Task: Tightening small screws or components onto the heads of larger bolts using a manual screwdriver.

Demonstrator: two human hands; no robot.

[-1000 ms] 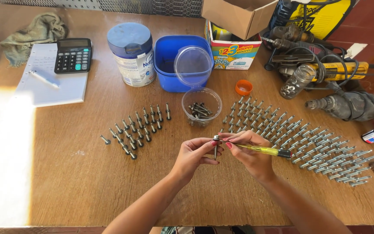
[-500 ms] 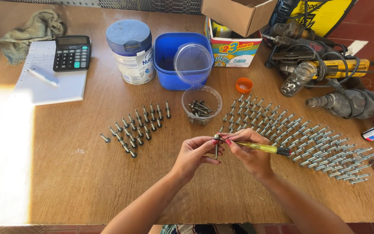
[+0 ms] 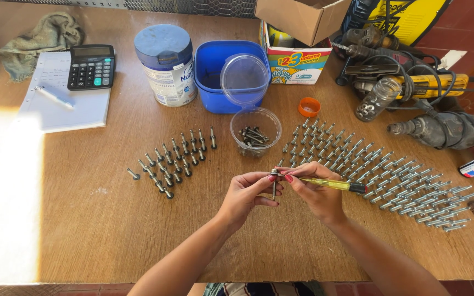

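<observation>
My left hand (image 3: pixel 246 193) pinches a single screw (image 3: pixel 274 185) that hangs head up, point down, above the wooden table (image 3: pixel 83 219). My right hand (image 3: pixel 316 189) holds a yellow-handled screwdriver (image 3: pixel 336 185) lying across its fingers, its fingertips meeting the screw's head. Just behind the hands stands a small clear tub (image 3: pixel 255 131) with several loose screws in it. Rows of screws (image 3: pixel 174 160) stand on their heads to the left, and a much larger field of screws (image 3: pixel 390 175) lies to the right.
At the back stand a blue tub (image 3: pixel 215 82) with a clear lid (image 3: pixel 243 79), a blue-lidded tin (image 3: pixel 167 63), a cardboard box (image 3: pixel 303 16) and a colourful carton (image 3: pixel 294 63). A notepad, pen and calculator (image 3: pixel 90 67) lie far left. Power drills (image 3: pixel 440 129), a jar (image 3: pixel 377 98) and an orange cap (image 3: pixel 309 107) sit right.
</observation>
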